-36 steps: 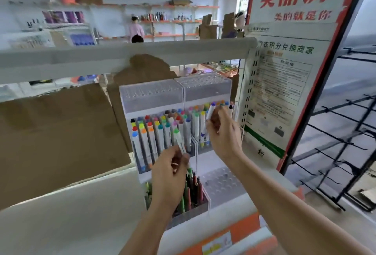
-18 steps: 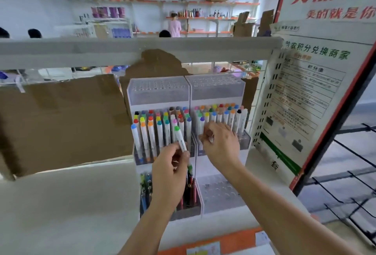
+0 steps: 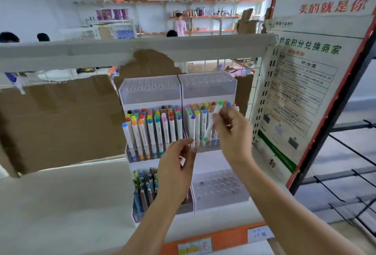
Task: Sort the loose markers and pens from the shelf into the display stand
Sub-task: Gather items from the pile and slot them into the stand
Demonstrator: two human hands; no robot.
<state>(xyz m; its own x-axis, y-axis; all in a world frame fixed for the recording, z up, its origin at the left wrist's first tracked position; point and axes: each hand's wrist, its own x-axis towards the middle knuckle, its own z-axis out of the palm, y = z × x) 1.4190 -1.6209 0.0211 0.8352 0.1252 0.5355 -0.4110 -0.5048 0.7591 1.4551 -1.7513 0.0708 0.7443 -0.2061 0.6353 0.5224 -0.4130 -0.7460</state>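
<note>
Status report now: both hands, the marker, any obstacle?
Right hand holds green-capped marker tilted before the display stand. Left hand appears empty. Nothing blocks.

Both forearms reach forward and up. The right hand [image 3: 232,130] pinches a marker [image 3: 211,124]; the left hand [image 3: 177,169] is loosely curled, fingertips together.

A shop: stocked wall shelves [image 3: 203,15] at upper centre, a marker display stand [image 3: 179,92] mid-frame, an orange price strip [image 3: 223,238] below, a printed poster [image 3: 301,84] right.
</note>
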